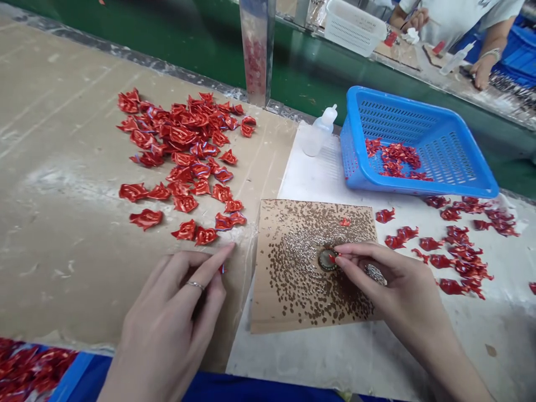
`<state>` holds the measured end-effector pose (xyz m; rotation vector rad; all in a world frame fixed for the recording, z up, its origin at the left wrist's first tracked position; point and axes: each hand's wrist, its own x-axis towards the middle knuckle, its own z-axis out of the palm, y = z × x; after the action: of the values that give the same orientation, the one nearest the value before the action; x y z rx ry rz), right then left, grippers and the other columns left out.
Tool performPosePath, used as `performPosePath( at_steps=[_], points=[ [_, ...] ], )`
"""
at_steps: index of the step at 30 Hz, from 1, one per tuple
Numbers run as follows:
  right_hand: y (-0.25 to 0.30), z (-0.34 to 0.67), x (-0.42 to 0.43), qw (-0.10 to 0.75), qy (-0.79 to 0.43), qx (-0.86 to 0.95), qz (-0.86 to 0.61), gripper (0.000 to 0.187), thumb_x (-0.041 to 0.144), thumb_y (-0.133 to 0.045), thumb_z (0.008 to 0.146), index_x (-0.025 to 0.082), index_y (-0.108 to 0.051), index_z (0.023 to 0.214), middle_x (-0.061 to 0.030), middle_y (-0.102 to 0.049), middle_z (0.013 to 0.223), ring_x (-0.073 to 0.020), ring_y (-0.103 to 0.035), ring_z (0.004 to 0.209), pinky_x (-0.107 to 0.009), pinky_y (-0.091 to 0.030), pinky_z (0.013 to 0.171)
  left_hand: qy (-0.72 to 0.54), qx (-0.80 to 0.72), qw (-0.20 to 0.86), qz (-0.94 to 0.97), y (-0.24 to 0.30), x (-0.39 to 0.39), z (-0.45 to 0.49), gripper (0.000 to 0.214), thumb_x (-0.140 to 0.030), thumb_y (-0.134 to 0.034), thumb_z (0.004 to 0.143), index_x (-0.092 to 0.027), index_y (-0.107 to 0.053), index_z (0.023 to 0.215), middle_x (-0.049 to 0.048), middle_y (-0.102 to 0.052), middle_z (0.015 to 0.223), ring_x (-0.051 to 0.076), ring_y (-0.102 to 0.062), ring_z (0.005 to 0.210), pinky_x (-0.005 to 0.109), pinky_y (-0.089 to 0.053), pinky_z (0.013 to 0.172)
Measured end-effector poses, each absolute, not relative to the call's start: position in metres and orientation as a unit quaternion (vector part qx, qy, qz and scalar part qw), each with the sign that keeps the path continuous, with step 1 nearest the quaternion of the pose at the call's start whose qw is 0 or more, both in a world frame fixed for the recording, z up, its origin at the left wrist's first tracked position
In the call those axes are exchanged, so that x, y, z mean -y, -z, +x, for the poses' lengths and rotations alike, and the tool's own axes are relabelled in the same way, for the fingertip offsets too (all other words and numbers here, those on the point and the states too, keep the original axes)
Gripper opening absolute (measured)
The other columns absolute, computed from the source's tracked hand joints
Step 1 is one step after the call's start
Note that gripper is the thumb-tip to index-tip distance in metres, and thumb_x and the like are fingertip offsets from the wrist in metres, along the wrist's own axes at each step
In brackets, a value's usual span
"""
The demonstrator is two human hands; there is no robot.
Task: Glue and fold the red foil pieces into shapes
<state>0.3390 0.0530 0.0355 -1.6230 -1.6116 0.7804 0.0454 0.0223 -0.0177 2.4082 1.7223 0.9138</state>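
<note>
My right hand [389, 279] pinches a small red piece [332, 258] between thumb and fingertips, over a round bottle-cap-like dish [325, 261]. The dish sits on brown cardboard [268, 307] covered in dark, shiny spots. Another small red bit [345, 222] lies on its upper part. To the left, my left hand [171, 312] is closed, palm down, low over the tabletop. A bit of a glossy red piece [222, 269] shows at its fingertips, mostly hidden by the fingers. Just beyond that hand lies a pile of curled red pieces [180, 134] with blue-white edges.
A blue perforated basket [422, 187] holds small red pieces. Beside it stands a translucent squeeze bottle [317, 134]. Red fish-like pieces [460, 251] lie on the white sheet at right. A metal post [255, 56] rises behind. Across the divider, a person [456, 22] works near a white basket [354, 30].
</note>
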Motion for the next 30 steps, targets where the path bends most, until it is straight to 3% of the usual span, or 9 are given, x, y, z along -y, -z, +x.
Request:
performPosePath(
  at_steps=[4,11,15,20,27,30],
  points=[
    [-0.033,0.338,-0.053,0.338,-0.291,0.646,-0.619,0.014,0.021,-0.081,0.087,0.029,-0.092,0.09,0.0029,-0.086,0.076,-0.0109,-0.074,0.06,-0.018,-0.063,0.061,-0.323,-0.568,0.018,0.757,0.02,-0.021,0.045,0.023,-0.024,-0.061,0.114,-0.017,-0.074,0.133,0.0016,-0.076,0.113,0.013,-0.072,0.103,0.021,-0.053,0.103],
    [-0.038,0.343,-0.047,0.377,-0.384,0.555,-0.634,0.01,0.025,-0.09,0.084,0.034,-0.091,0.087,0.0038,-0.085,0.078,-0.0106,-0.076,0.064,-0.014,-0.062,0.061,-0.418,-0.608,0.121,0.664,0.017,-0.006,0.06,0.018,-0.025,-0.081,0.103,-0.029,-0.082,0.121,-0.0072,-0.083,0.114,0.009,-0.078,0.098,0.015,-0.06,0.102],
    [-0.038,0.351,-0.039,0.382,-0.46,0.482,-0.64,0.007,0.033,-0.097,0.085,0.036,-0.091,0.087,0.0034,-0.082,0.074,-0.0081,-0.073,0.063,-0.009,-0.056,0.058,-0.45,-0.58,0.18,0.655,0.007,-0.002,0.088,0.021,-0.024,-0.077,0.105,-0.031,-0.081,0.124,-0.006,-0.085,0.115,0.009,-0.082,0.094,0.016,-0.067,0.094],
    [-0.04,0.352,-0.026,0.403,-0.507,0.447,-0.617,0.008,0.042,-0.096,0.091,0.038,-0.089,0.091,0.0037,-0.085,0.086,-0.0088,-0.079,0.077,-0.008,-0.061,0.07,-0.461,-0.546,0.245,0.655,0.001,-0.002,0.124,0.018,-0.023,-0.073,0.108,-0.029,-0.074,0.125,-0.0066,-0.087,0.106,0.007,-0.083,0.083,0.011,-0.068,0.085],
    [-0.048,0.34,-0.008,0.393,-0.509,0.489,-0.589,0.009,0.03,-0.085,0.103,0.038,-0.084,0.106,0.002,-0.089,0.107,-0.0165,-0.087,0.101,-0.02,-0.071,0.088,-0.485,-0.519,0.297,0.638,0.001,0.004,0.148,0.012,-0.016,-0.07,0.107,-0.027,-0.067,0.111,-0.0074,-0.081,0.089,0.007,-0.079,0.067,0.012,-0.066,0.072],
    [-0.047,0.334,-0.007,0.388,-0.512,0.505,-0.577,0.01,0.027,-0.082,0.105,0.036,-0.082,0.109,0.0008,-0.089,0.106,-0.0175,-0.089,0.097,-0.022,-0.073,0.087,-0.485,-0.517,0.294,0.641,0.002,0.004,0.148,0.01,-0.017,-0.068,0.108,-0.027,-0.065,0.109,-0.0079,-0.079,0.087,0.006,-0.078,0.068,0.011,-0.065,0.072]
  ],
)
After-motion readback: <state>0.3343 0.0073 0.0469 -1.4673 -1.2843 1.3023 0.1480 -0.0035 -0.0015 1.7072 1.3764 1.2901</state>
